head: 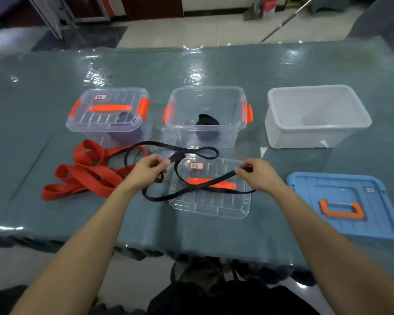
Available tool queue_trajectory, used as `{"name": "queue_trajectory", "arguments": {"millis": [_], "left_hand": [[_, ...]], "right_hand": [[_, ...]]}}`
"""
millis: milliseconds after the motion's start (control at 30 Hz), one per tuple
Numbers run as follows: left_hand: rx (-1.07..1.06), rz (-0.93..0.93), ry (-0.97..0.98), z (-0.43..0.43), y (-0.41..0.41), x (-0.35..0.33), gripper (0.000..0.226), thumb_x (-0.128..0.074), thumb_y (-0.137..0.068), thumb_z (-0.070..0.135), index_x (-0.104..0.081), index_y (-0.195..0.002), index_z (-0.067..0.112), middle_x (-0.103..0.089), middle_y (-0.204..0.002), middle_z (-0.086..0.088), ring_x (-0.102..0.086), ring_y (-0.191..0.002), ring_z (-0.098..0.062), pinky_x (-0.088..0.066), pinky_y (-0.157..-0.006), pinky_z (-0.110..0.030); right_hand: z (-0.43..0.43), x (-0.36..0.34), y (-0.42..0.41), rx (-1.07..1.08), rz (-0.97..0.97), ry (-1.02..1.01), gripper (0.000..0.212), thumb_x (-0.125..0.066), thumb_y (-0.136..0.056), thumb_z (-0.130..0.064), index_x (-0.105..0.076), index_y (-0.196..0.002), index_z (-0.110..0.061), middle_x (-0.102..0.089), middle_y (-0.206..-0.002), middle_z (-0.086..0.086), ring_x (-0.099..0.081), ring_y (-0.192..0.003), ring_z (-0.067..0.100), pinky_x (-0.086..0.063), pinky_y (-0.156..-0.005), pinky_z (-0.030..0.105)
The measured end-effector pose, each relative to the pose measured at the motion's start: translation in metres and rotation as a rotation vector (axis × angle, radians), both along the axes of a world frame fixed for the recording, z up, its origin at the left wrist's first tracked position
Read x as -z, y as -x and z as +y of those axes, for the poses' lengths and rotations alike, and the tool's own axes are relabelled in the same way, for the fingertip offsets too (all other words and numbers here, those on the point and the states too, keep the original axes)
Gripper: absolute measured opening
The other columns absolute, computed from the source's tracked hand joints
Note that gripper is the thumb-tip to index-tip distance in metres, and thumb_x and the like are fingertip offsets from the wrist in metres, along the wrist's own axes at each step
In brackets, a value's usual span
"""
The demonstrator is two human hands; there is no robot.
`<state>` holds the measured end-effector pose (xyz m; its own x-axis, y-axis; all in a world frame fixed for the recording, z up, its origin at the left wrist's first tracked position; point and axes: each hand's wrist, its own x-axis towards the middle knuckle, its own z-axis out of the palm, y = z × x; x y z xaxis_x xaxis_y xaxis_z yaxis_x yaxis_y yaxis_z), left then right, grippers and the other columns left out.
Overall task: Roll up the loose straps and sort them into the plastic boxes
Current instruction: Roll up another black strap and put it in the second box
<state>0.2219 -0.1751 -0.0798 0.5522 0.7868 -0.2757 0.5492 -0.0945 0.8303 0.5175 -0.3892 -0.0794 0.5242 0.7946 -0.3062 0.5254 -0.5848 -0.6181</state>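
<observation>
while pinching the black strap (191, 188) with curled fingers, left hand (149, 170) mid-length and right hand (258, 176) at 1 end, held it running roughly left-right above the clear lid (214, 208), near the open box (214, 138). judged the right-hand end nearest for starting a roll. could not read the handwritten labels (196, 165).

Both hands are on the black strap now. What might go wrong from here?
1. The long black webbing strap, pinched by the left hand and right hand, has a far loop that seems to lie over the loose red webbing strap; pulling may drag or tangle it.
2. It also crosses the clear plastic lid with the orange handle, so it may snag there or shift the lid.
</observation>
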Motion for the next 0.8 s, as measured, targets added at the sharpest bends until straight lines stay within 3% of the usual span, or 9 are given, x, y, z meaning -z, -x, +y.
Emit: {"name": "queue_trajectory", "arguments": {"millis": [67, 167, 233, 300, 367, 533, 633, 700, 800], "left_hand": [[-0.161, -0.253, 0.061, 0.009, 0.011, -0.026, 0.032, -0.071, -0.103, 0.033, -0.065, -0.077, 0.017, -0.064, -0.075, -0.008, -0.062, -0.074, -0.019, -0.057, -0.071, -0.029], [-0.551, -0.497, 0.073, 0.041, 0.053, -0.056, 0.028, -0.070, -0.098, 0.031, -0.064, -0.075, 0.019, -0.059, -0.070, -0.004, -0.059, -0.069, -0.019, -0.052, -0.074, -0.036], [-0.716, -0.193, -0.100, 0.059, 0.090, -0.053, 0.028, -0.068, -0.100, 0.035, -0.071, -0.090, 0.009, -0.072, -0.086, -0.013, -0.068, -0.084, -0.030, -0.054, -0.082, -0.042], [-0.722, 0.337, -0.193, 0.054, 0.113, -0.036, 0.036, -0.066, -0.101, 0.024, -0.067, -0.126, -0.002, -0.070, -0.127, -0.029, -0.065, -0.123, -0.044, -0.050, -0.109, -0.049], [-0.619, 0.538, -0.227, 0.027, 0.109, -0.021, 0.053, -0.063, -0.096, 0.011, -0.054, -0.146, -0.003, -0.056, -0.146, -0.035, -0.051, -0.139, -0.051, -0.040, -0.121, -0.051], [-0.086, 0.231, -0.301, -0.030, 0.045, -0.014, 0.051, -0.072, -0.089, 0.007, -0.067, -0.140, 0.008, -0.071, -0.140, -0.012, -0.065, -0.132, -0.029, -0.047, -0.115, -0.035], [0.125, 0.132, -0.276, -0.044, 0.004, -0.017, 0.094, -0.092, -0.078, 0.028, -0.048, -0.160, 0.016, -0.058, -0.156, -0.001, -0.053, -0.144, -0.015, -0.039, -0.120, -0.027], [0.209, 0.128, -0.199, -0.050, -0.021, -0.023, 0.107, -0.100, -0.073, 0.032, -0.044, -0.163, 0.023, -0.058, -0.157, 0.004, -0.054, -0.143, -0.012, -0.042, -0.121, -0.032], [0.320, 0.084, -0.148, -0.047, -0.044, -0.037, 0.042, -0.094, -0.084, 0.031, -0.076, -0.120, 0.020, -0.080, -0.109, 0.009, -0.073, -0.101, -0.009, -0.057, -0.100, -0.039]], "right_hand": [[0.011, -0.008, 0.002, -0.012, 0.000, -0.048, 0.013, -0.071, -0.099, -0.031, -0.078, -0.097, -0.020, -0.072, -0.087, -0.009, -0.070, -0.090, 0.020, -0.050, -0.076, 0.031], [0.025, -0.028, 0.002, 0.006, 0.017, -0.164, 0.010, -0.071, -0.097, -0.023, -0.076, -0.088, -0.023, -0.074, -0.084, -0.010, -0.069, -0.086, 0.018, -0.052, -0.076, 0.031], [0.036, -0.043, 0.004, 0.038, 0.042, -0.235, 0.009, -0.071, -0.095, -0.021, -0.077, -0.088, -0.020, -0.076, -0.086, -0.006, -0.070, -0.087, 0.018, -0.054, -0.083, 0.034], [0.047, -0.057, 0.012, 0.012, 0.076, -0.270, 0.014, -0.070, -0.095, -0.018, -0.076, -0.084, -0.025, -0.075, -0.083, -0.009, -0.069, -0.082, 0.012, -0.052, -0.081, 0.032], [0.055, -0.068, 0.026, -0.040, 0.123, -0.294, 0.023, -0.069, -0.096, -0.011, -0.074, -0.082, -0.029, -0.076, -0.086, -0.006, -0.070, -0.084, 0.013, -0.052, -0.083, 0.031], [0.059, -0.088, 0.056, -0.114, 0.216, -0.344, 0.016, -0.068, -0.097, -0.003, -0.077, -0.096, -0.015, -0.079, -0.103, 0.008, -0.069, -0.094, 0.017, -0.051, -0.081, 0.014], [0.052, -0.101, 0.070, -0.164, 0.250, -0.370, 0.013, -0.068, -0.099, -0.003, -0.078, -0.101, -0.011, -0.079, -0.108, 0.009, -0.071, -0.100, 0.022, -0.053, -0.091, 0.023], [0.045, -0.114, 0.075, -0.210, 0.295, -0.416, 0.012, -0.067, -0.099, -0.001, -0.077, -0.103, -0.006, -0.078, -0.110, 0.014, -0.071, -0.098, 0.018, -0.054, -0.090, 0.023], [0.039, -0.142, 0.074, -0.239, 0.365, -0.499, 0.014, -0.064, -0.101, 0.004, -0.074, -0.110, 0.003, -0.077, -0.108, 0.015, -0.070, -0.097, 0.017, -0.055, -0.094, 0.025]]}}
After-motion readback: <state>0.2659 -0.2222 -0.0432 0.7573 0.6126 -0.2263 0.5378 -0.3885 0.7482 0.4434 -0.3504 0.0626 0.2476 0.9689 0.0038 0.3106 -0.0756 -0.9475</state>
